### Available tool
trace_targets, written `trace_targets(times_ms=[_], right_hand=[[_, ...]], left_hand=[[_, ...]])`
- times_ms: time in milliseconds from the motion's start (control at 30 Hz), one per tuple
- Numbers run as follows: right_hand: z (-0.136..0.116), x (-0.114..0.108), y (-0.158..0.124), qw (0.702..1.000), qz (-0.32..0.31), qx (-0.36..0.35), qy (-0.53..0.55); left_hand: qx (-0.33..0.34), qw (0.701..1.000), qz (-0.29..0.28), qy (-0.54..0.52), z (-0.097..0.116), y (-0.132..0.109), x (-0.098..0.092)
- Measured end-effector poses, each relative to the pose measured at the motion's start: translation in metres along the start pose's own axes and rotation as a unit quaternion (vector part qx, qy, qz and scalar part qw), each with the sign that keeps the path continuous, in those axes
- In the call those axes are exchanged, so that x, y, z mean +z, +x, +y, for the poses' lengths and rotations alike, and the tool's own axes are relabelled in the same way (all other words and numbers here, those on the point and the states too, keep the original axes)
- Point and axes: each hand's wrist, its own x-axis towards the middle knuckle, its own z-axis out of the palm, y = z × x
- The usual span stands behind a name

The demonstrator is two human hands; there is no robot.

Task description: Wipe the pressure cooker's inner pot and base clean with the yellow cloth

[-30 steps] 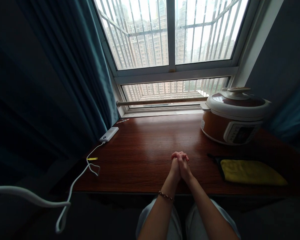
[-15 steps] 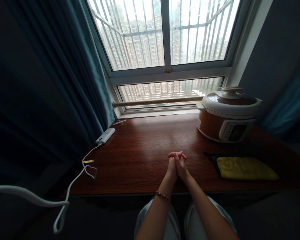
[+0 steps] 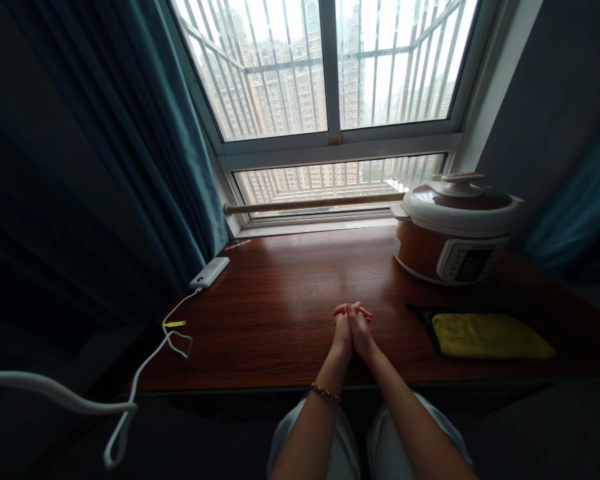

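Observation:
My left hand [image 3: 343, 331] and my right hand [image 3: 361, 330] are clasped together, fingers interlaced, above the front part of the brown wooden table [image 3: 260, 320]. Each hand is closed around the other, and no object shows between them; the palms are hidden. A beaded bracelet [image 3: 325, 392] circles my left wrist. To the right of my hands lies a yellow pouch with black edging [image 3: 490, 335], apart from them.
An orange and white electric cooker [image 3: 450, 233] stands at the back right. At the left edge a white power bank [image 3: 210, 273] lies with a white cable [image 3: 145, 367] hanging off the table, a yellow tag [image 3: 175, 324] beside it. Behind are a barred window and blue curtains [image 3: 180, 167].

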Motion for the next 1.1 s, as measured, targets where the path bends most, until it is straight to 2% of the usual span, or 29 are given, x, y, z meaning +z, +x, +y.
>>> trace_targets(times_ms=[1100], right_hand=[[-0.0031,0.0016,0.0013,1.000,-0.008,0.028,0.002]], left_hand=[[-0.029,0.999,0.015,-0.013,0.0009,-0.0013,0.0001]])
